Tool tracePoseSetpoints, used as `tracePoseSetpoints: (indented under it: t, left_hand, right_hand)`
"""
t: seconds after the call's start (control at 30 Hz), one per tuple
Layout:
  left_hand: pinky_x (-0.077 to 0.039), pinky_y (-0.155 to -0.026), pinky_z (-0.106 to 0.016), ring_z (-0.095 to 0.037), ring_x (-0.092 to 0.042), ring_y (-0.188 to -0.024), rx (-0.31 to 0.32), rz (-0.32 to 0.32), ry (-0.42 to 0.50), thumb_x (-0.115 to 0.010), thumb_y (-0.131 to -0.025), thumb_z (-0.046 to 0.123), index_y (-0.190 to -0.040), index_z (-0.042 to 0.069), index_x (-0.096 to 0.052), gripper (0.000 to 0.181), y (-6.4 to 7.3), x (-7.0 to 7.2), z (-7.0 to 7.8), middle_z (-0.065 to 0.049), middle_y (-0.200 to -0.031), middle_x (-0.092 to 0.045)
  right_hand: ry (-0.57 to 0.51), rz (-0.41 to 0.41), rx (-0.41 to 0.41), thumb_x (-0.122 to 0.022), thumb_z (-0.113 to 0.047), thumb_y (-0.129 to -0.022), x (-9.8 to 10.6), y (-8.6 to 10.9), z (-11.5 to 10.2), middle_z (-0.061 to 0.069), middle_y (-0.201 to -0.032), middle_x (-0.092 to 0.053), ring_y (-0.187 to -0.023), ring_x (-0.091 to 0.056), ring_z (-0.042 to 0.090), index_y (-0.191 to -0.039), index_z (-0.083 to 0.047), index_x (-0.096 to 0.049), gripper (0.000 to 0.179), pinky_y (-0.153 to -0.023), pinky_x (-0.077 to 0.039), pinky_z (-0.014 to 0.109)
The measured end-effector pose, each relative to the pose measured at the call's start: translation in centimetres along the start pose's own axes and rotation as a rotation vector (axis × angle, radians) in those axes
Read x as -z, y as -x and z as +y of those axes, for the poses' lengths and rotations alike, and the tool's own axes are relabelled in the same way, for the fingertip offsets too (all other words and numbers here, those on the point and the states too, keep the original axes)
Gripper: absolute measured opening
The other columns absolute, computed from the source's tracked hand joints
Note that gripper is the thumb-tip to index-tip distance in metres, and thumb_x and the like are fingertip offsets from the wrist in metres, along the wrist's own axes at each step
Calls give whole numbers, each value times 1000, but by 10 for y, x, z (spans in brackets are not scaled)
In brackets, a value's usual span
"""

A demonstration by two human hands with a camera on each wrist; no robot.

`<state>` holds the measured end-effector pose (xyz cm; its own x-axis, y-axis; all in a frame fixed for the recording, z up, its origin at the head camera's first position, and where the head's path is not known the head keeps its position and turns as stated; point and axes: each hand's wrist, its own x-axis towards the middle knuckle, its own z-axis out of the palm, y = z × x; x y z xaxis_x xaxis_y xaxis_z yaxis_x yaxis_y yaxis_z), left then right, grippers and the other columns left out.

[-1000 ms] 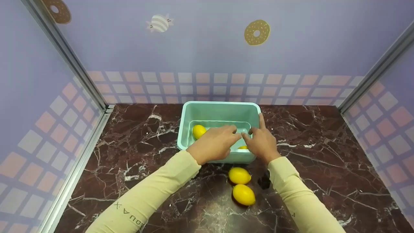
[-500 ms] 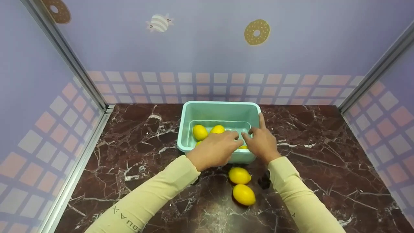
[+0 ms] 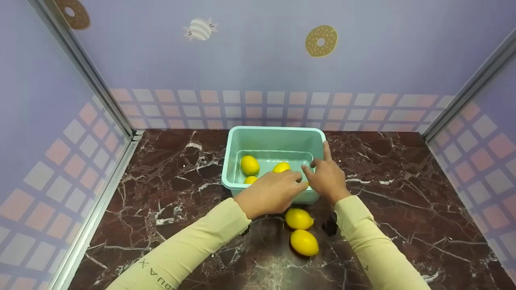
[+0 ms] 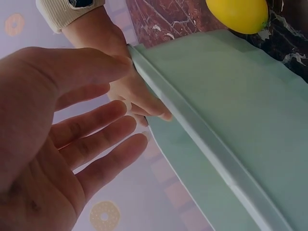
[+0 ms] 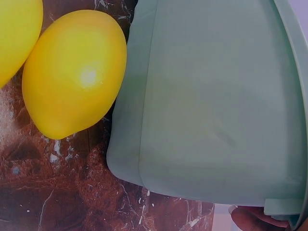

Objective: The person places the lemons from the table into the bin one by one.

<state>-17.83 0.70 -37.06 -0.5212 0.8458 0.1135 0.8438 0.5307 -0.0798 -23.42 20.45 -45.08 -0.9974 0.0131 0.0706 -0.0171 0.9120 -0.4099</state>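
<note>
A mint-green plastic bin (image 3: 278,128) stands against the back wall with several lemons inside; one lemon (image 3: 250,165) lies at its left, another lemon (image 3: 281,167) nearer the middle. Over the bin's front rim hovers my left hand (image 3: 272,193), hiding part of the inside. The left wrist view shows its fingers (image 4: 103,161) loosely bent, holding nothing. My right hand (image 3: 328,177) grips the bin's right front corner, index finger along the right rim and thumb over the inside. In the right wrist view only its fingertips (image 5: 255,220) show under the rim.
Two lemons lie on the dark marble-patterned tabletop (image 3: 193,241) in front of the bin, the farther lemon (image 3: 299,218) close to the bin's front wall and the nearer lemon (image 3: 304,242) beside it. Panels with metal edge strips (image 3: 98,94) enclose the left, right and back.
My left hand has drawn back slightly toward me, uncovering more lemons in the bin. The middle lemon has come into view and shifted right. My right hand stays at the corner.
</note>
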Motion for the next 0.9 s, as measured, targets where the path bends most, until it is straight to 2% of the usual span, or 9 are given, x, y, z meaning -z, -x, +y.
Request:
tracePoseSetpoints:
  t: [0.33, 0.67, 0.9]
  left_hand:
    - [-52, -60, -27, -15, -58, -82, -34, -34, -5, -63, -87, 9, -112, 19, -65, 26, 0, -3, 7, -1, -102, -60]
    - [-53, -63, -27, -15, -58, -81, -65, -15, 3, -61, -87, 8, -108, 19, -62, 24, 1, -9, 12, 1, -102, -60]
    - [-52, -63, -26, -14, -57, -82, -81, -25, 1, -62, -89, 11, -106, 19, -65, 20, 1, -14, 15, 1, -101, -59]
  right_hand:
    - [8, -2, -2, -54, -46, -94, -1, 1, 0, 11, -164, -7, -92, -64, 35, -107, -4, -70, 47, -70, -52, 50]
    - [-8, 5, -7, -54, -48, -93, -1, 1, 0, 10, -164, -7, -91, -65, 34, -108, -5, -70, 49, -70, -52, 50]
    - [-6, 11, 0, -54, -47, -93, -1, 1, 1, 12, -164, -8, -95, -64, 36, -108, -3, -70, 48, -73, -52, 52]
